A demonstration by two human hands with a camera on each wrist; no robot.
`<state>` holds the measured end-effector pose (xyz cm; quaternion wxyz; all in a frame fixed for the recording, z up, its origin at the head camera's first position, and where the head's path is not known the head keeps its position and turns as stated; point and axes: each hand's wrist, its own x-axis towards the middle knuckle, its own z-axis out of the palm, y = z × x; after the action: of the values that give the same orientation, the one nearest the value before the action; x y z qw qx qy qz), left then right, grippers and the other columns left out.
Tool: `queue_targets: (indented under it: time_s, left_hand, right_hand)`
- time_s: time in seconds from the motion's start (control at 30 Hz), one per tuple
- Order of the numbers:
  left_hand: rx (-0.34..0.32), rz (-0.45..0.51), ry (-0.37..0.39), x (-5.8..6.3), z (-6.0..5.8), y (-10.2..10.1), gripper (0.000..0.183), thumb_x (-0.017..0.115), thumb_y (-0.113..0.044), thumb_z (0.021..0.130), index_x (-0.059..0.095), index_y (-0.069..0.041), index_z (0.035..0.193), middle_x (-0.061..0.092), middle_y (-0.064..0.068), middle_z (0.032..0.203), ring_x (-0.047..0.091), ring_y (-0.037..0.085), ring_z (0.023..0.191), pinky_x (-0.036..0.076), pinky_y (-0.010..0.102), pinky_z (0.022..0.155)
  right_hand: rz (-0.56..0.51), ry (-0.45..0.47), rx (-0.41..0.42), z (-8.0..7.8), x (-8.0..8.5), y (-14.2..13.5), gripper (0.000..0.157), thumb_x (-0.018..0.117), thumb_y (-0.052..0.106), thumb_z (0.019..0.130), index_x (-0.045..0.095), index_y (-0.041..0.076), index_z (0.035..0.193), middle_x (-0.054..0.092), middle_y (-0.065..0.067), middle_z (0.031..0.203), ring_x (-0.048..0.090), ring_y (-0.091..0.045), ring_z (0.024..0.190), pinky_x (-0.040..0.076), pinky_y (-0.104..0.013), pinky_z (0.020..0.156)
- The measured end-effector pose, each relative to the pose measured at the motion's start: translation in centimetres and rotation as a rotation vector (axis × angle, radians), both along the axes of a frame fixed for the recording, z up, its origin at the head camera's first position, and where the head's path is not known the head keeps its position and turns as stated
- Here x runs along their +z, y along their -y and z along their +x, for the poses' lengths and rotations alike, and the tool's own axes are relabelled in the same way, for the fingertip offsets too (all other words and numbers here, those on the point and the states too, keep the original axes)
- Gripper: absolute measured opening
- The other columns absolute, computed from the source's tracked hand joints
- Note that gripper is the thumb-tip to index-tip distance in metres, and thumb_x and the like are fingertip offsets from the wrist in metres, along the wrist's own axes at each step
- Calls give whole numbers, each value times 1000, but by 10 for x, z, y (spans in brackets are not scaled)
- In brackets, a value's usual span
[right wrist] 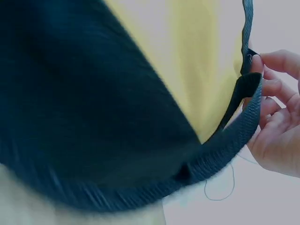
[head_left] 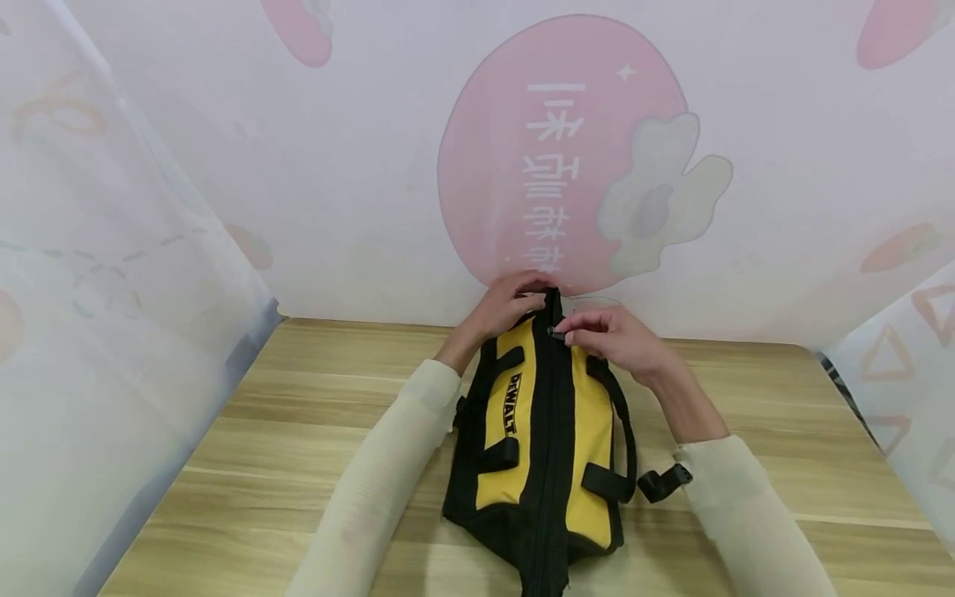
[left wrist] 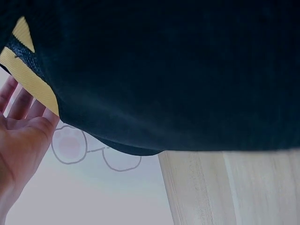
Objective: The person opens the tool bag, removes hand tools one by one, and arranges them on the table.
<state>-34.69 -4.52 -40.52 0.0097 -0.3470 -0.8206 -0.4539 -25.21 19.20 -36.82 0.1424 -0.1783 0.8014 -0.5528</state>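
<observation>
A black and yellow tool bag point(head_left: 552, 431) marked DEWALT lies lengthwise on the table, its dark zipper running along the top. At the bag's far end, my left hand point(head_left: 511, 305) grips the fabric beside the zipper, thumb on the near side and fingers over the top. My right hand point(head_left: 615, 338) pinches the zipper pull point(head_left: 555, 333) between thumb and forefinger, close to that same end. In the left wrist view, the bag's dark side point(left wrist: 164, 79) fills most of the picture. The right wrist view has the carry strap point(right wrist: 225, 145) in front of my right hand's fingers.
A black strap handle point(head_left: 627, 414) stands out on the bag's right side, with a buckle end point(head_left: 666, 482) near my right sleeve. Wood-grain table point(head_left: 298, 464) extends to both sides. A pale printed cloth point(head_left: 358, 207) rises behind the table's far edge.
</observation>
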Motion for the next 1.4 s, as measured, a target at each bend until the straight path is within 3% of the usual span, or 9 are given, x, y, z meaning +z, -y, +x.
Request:
queue_targets:
  time_s: [0.27,0.57,1.07,1.4]
  left_hand:
    - [-13,1,-44,-3,-3,0,38,60,-19,105,70,-6,139,68,13,145,64,29,138,50,43,119]
    - [-4,-5,-31,-3,-5,2,37,60,-20,104,70,-9,139,68,11,145,63,27,138,51,43,118]
    - [-5,-3,-20,-6,-9,6,40,59,-22,105,69,-10,141,66,10,148,63,29,140,50,45,120]
    - [-1,15,46,-9,-10,10,40,58,-20,105,68,-13,143,65,10,150,65,30,137,54,47,114]
  right_hand:
    - [10,-19,12,13,-10,-3,28,64,13,107,72,-5,126,70,4,95,56,-12,79,48,-25,69]
    - [-24,-54,107,26,-13,-5,24,63,6,107,74,-6,125,76,-2,110,68,-9,95,58,-22,85]
    - [-52,-24,128,45,-16,-2,23,63,5,107,73,-7,123,71,-2,103,65,-11,91,56,-23,81]
    - [-29,-49,138,60,-20,1,21,64,7,107,75,-2,121,71,-3,101,62,-12,87,54,-25,76]
